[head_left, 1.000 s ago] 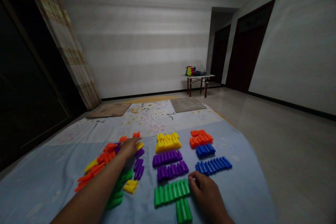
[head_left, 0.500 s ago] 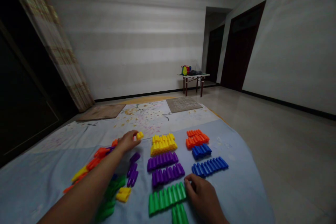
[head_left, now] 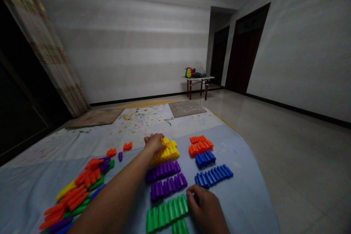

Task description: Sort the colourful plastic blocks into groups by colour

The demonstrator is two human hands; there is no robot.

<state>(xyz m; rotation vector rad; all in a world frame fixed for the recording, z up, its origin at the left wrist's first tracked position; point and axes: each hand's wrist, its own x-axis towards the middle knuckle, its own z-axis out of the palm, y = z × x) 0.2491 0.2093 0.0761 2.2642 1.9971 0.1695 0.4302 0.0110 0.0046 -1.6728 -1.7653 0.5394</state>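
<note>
My left hand (head_left: 155,143) reaches across to the far left end of the stacked yellow plastic pieces (head_left: 170,150), its fingers curled. A yellow piece was in its pinch a moment ago; the fingertips are now largely hidden behind the hand. Lower right, my right hand (head_left: 208,206) rests curled on the cloth at the right end of a row of green pieces (head_left: 167,210), with no held thing showing. Between the yellow and green lie two rows of purple pieces (head_left: 168,186). Blue pieces (head_left: 214,176) and stacked orange pieces (head_left: 201,146) form groups to the right.
A mixed pile of orange pieces (head_left: 76,193) and other colours spreads at the left, partly behind my left forearm. Loose orange pieces (head_left: 127,146) and a purple piece (head_left: 120,156) lie beyond it. A blue cloth (head_left: 241,193) covers the surface. A small table (head_left: 197,78) stands far back.
My left hand has moved right with the yellow piece, from above the loose pieces to the yellow stack. My right hand stays by the green row. The view has shifted slightly.
</note>
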